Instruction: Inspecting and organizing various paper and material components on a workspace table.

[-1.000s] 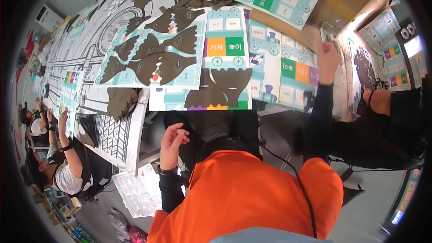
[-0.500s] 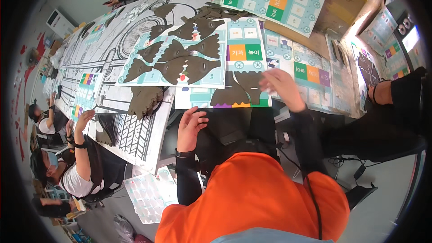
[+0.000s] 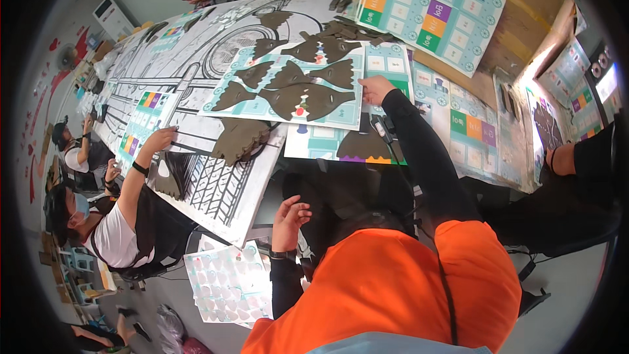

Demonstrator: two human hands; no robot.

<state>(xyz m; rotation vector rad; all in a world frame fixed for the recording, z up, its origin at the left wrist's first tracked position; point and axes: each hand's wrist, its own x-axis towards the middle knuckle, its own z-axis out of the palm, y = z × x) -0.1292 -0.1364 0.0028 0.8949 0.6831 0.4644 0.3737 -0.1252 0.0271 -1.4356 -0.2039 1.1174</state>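
My right hand (image 3: 377,90) reaches across to the right edge of a printed card sheet (image 3: 211,106), its fingertips closed on that edge. Dark brown die-cut pieces (image 3: 283,101), wavy-edged and fan-like, lie on this sheet. Beneath it a second printed sheet (image 3: 301,147) sticks out toward me, with more dark cut pieces (image 3: 359,146) on it, partly hidden by my right forearm. My left hand (image 3: 288,223) hovers above my lap, off the table edge, its fingers loosely bent and apart with nothing in them.
Dark offcuts (image 3: 354,29) are heaped at the back, near a stack of printed sheets (image 3: 432,10). A stack of dark pieces (image 3: 239,141) lies left on the line-drawn tabletop (image 3: 223,206). A masked co-worker (image 3: 124,223) sits at left. Low beside me are printed sheets (image 3: 226,282).
My right hand has moved forward and left, from over the lower sheet to the upper sheet's right edge. My left hand has drawn back toward me. The co-worker's arm has lowered onto a sheet.
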